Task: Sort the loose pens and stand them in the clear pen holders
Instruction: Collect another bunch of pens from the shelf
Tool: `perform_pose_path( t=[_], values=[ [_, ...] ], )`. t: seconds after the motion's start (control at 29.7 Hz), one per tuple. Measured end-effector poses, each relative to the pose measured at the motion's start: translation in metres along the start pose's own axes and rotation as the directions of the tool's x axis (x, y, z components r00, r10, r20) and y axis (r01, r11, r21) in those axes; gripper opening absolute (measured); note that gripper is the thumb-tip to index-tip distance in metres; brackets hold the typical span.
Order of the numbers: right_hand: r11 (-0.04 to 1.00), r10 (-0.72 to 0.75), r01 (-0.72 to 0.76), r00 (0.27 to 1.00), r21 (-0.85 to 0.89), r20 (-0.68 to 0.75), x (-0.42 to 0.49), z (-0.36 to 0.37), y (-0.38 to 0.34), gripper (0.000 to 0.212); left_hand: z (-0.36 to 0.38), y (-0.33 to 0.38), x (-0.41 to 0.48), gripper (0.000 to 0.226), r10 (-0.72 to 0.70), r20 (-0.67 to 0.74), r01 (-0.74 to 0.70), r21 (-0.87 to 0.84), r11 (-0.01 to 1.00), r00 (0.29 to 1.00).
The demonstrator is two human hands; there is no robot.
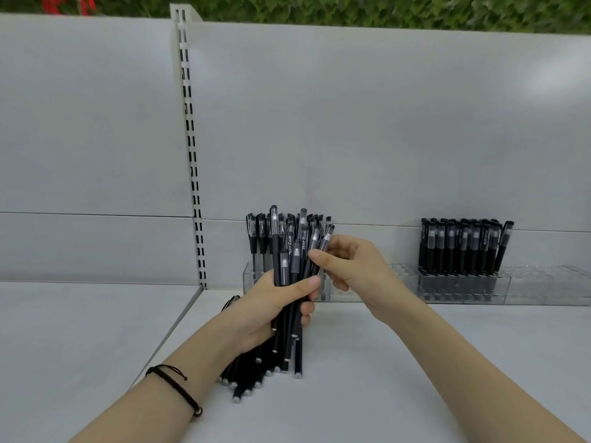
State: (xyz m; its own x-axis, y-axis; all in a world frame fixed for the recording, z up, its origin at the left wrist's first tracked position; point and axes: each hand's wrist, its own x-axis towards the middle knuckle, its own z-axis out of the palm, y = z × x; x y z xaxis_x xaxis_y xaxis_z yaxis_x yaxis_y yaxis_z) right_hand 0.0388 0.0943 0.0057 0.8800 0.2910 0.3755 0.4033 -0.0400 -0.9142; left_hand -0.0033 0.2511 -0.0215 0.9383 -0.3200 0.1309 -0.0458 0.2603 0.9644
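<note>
My left hand (pixel 271 310) grips a bundle of several black pens (pixel 289 334) upright above the shelf, caps up. At the top of that bundle my right hand (pixel 351 266) pinches one black pen (pixel 321 247) between thumb and fingers. Behind the hands a clear pen holder (pixel 248 279) stands against the back panel with several black pens (pixel 259 235) upright in it. To the right a second clear pen holder (pixel 502 287) carries a tight block of black pens (pixel 460 247) in its left half. More loose black pens (pixel 246 383) lie on the shelf under my left forearm.
The white shelf (pixel 383 362) runs left and right, with a seam and a slotted upright (pixel 192 148) at the left. A grey back panel (pixel 351 123) rises behind the holders. The right half of the second holder shows vacant slots. A black cord bracelet (pixel 179 388) circles my left wrist.
</note>
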Motion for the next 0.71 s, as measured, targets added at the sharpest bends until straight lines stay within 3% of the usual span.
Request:
perform_pose_path(
  t=[0.13, 0.2, 0.3, 0.5, 0.71],
  values=[
    [0.993, 0.114, -0.114, 0.993, -0.018, -0.019, -0.002, 0.003, 0.005, 0.035, -0.003, 0.008, 0.001, 0.016, 0.084, -0.142, -0.088, -0.018, 0.996, 0.986],
    [0.969, 0.192, -0.192, 0.981, -0.156, -0.012, -0.004, 0.005, 0.011, 0.027, -0.008, 0.013, 0.001, 0.020, 0.129, -0.247, -0.140, -0.024, 0.990, 0.960],
    [0.870, 0.213, -0.188, 0.977, -0.457, 0.004, -0.007, 0.013, 0.024, 0.024, -0.013, 0.015, 0.002, 0.027, 0.145, -0.352, -0.179, -0.066, 0.982, 0.925],
    [0.667, 0.225, -0.103, 0.972, -0.738, 0.069, -0.012, 0.029, 0.034, 0.038, -0.014, 0.011, 0.004, 0.022, 0.121, -0.381, -0.167, -0.088, 0.982, 0.916],
    [0.664, 0.328, -0.143, 0.938, -0.734, 0.114, -0.012, 0.025, 0.033, 0.041, -0.014, 0.008, 0.004, 0.018, 0.103, -0.365, -0.128, -0.046, 0.991, 0.925]
  ],
)
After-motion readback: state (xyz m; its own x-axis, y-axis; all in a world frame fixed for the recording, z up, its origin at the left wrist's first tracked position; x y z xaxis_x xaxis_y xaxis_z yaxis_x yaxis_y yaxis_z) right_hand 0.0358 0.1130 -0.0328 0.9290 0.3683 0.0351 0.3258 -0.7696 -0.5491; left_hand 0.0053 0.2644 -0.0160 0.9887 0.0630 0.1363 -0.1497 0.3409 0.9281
